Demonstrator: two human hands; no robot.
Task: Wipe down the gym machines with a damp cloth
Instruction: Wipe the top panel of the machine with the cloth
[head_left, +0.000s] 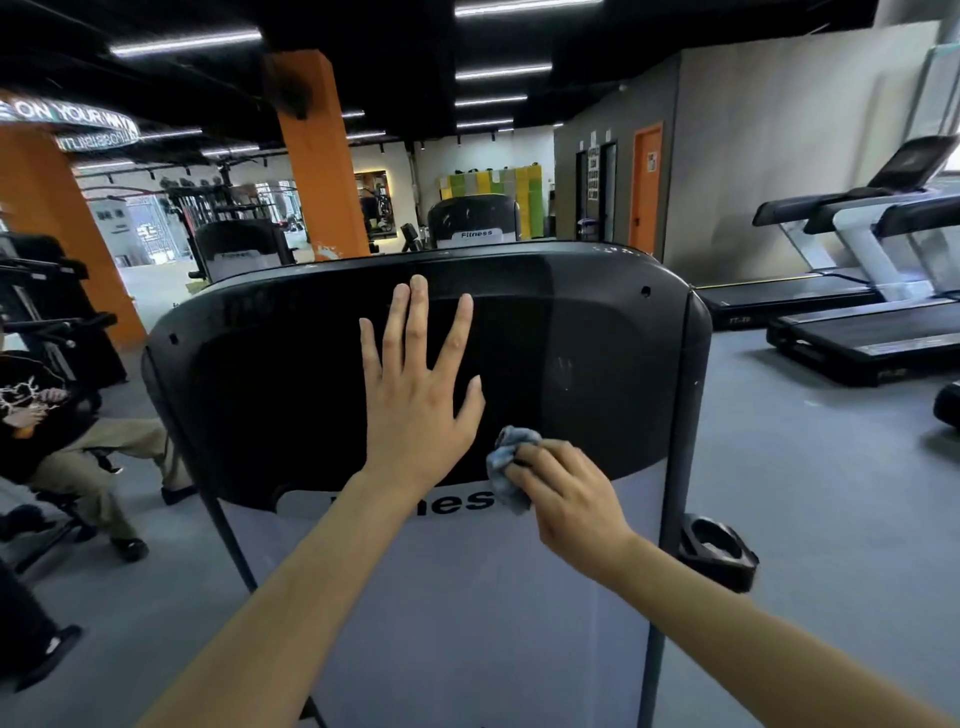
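We had the right hand (563, 499) clenched on the damp cloth (506, 467), pressed at the lower edge of the machine's black shroud (571, 338), and the left hand (421, 384) released, flat on it. We judged long overlapping strokes best. A cup holder (719, 551) jutted right of the shroud; treadmills (857, 291) stood beyond.

"Fitness" on far machine (476, 234); "ON YOUR WAY" on ceiling ring (72, 115).

Left hand (415, 410) flat on the black top of the gym machine (597, 332), fingers (418, 312) spread wide. Right hand (566, 499) closed around a bunched blue cloth (501, 460), pressed low on that black part. Treadmills (852, 312) off right.
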